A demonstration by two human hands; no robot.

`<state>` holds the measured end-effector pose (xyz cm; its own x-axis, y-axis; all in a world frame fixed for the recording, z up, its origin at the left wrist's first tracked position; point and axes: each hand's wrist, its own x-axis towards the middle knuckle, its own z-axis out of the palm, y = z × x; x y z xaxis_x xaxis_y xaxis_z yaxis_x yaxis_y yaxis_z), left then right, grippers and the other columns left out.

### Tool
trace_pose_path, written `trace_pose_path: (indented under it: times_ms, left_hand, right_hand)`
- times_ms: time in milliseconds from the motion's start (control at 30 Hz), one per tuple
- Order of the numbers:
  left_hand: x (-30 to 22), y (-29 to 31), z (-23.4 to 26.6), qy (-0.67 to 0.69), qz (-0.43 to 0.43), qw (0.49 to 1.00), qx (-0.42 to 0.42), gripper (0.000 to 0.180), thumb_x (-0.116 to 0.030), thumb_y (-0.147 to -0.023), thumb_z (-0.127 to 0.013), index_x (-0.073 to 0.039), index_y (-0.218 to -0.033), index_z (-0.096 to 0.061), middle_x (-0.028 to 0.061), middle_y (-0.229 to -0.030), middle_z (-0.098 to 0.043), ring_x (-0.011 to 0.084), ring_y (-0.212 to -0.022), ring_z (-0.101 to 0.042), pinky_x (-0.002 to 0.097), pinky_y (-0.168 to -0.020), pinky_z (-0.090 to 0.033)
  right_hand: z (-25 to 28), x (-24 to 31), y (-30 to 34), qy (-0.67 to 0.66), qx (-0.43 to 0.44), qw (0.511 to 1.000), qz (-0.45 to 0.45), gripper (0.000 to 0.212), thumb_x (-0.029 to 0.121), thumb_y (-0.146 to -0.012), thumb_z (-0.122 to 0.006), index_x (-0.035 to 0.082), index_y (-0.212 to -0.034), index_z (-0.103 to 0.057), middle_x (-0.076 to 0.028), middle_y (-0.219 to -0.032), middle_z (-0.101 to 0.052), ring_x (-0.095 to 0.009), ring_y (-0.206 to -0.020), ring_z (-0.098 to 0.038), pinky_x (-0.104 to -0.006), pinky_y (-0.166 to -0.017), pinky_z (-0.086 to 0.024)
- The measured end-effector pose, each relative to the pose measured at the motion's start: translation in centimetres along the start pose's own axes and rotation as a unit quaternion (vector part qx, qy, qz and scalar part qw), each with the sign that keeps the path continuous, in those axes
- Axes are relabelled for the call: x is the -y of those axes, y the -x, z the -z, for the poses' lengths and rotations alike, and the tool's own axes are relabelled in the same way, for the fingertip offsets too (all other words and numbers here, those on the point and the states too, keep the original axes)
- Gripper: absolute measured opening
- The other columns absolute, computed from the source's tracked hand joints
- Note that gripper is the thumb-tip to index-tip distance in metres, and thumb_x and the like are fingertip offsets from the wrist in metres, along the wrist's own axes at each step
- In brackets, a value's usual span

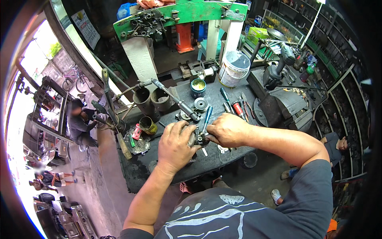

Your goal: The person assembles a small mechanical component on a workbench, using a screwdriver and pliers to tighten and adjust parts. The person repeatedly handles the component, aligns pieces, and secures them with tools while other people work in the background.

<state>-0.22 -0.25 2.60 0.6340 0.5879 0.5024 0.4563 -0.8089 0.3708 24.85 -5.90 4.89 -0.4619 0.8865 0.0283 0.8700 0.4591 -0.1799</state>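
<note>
At the near edge of the dark workbench [143, 173], my left hand [175, 145] is wrapped round a small dark metal part [199, 138] with a round fitting on top. My right hand [229, 130] is closed at the right side of that part, its thumb and fingers pinched together; what lies between them is hidden. Just beyond the hands lies a screwdriver [208, 114] with a teal handle. A grooved metal pulley [201, 104] rests behind it, and a long metal wrench-like tool [177, 101] slants down from the left toward the part.
Metal cylinders [142, 96] and a small yellowish can [148, 125] stand at the left. A grease tub [198, 87] and a white bucket [234, 68] are farther back. Pliers [247, 106] and a red-handled tool [239, 110] lie right, before a vise [282, 105]. Other people are at both sides.
</note>
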Motion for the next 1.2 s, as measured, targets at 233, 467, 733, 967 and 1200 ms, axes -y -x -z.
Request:
trace_pose_path:
  times_ms: [233, 467, 733, 967, 1200]
  left_hand:
    - [0.6, -0.1, 0.6, 0.015, -0.038, 0.999, 0.007, 0.073, -0.023, -0.056, -0.106, -0.013, -0.123, -0.079, 0.0091, -0.13, -0.071, 0.0356, -0.122, -0.068, 0.0479, -0.106, -0.058]
    - [0.3, 0.4, 0.0, 0.017, -0.021, 1.0, -0.01, 0.072, -0.025, -0.057, -0.106, -0.015, -0.124, -0.079, 0.0082, -0.13, -0.072, 0.0353, -0.121, -0.068, 0.0473, -0.106, -0.058]
    - [1.1, 0.3, 0.5, 0.011, -0.052, 0.998, 0.035, 0.078, -0.028, -0.063, -0.105, -0.013, -0.133, -0.075, 0.0124, -0.139, -0.069, 0.036, -0.132, -0.064, 0.0462, -0.115, -0.053]
    - [0.7, 0.3, 0.5, -0.002, -0.049, 0.998, 0.028, 0.077, -0.025, -0.062, -0.105, -0.013, -0.132, -0.075, 0.0115, -0.137, -0.069, 0.0358, -0.128, -0.065, 0.0471, -0.112, -0.055]
    - [0.7, 0.4, 0.3, -0.012, -0.052, 0.998, 0.015, 0.075, -0.027, -0.061, -0.105, -0.015, -0.129, -0.076, 0.0108, -0.135, -0.07, 0.0353, -0.127, -0.066, 0.0467, -0.111, -0.056]
  right_hand:
    - [1.2, 2.8, 0.1, -0.091, 0.12, 0.981, -0.12, 0.043, 0.041, -0.113, -0.062, 0.004, -0.096, -0.076, -0.026, -0.083, -0.076, -0.049, -0.083, -0.077, -0.06, -0.079, -0.06]
    - [-0.2, 5.6, 1.1, -0.207, 0.067, 0.934, -0.282, 0.05, 0.046, -0.113, -0.061, 0.002, -0.102, -0.082, -0.029, -0.094, -0.079, -0.05, -0.097, -0.078, -0.0604, -0.09, -0.059]
    - [-0.5, 5.6, 2.6, -0.242, -0.062, 0.937, -0.243, 0.032, 0.035, -0.107, -0.074, 0.004, -0.113, -0.079, -0.025, -0.093, -0.078, -0.047, -0.096, -0.077, -0.0559, -0.086, -0.058]
    - [0.9, -1.0, -0.7, -0.091, 0.044, 0.995, 0.01, 0.029, 0.033, -0.103, -0.079, 0.012, -0.121, -0.085, -0.012, -0.104, -0.075, -0.039, -0.105, -0.073, -0.0502, -0.093, -0.057]
    - [2.0, -1.8, -2.8, -0.056, 0.135, 0.988, 0.04, 0.032, 0.04, -0.108, -0.07, 0.01, -0.113, -0.08, -0.017, -0.107, -0.079, -0.04, -0.102, -0.078, -0.0549, -0.09, -0.061]
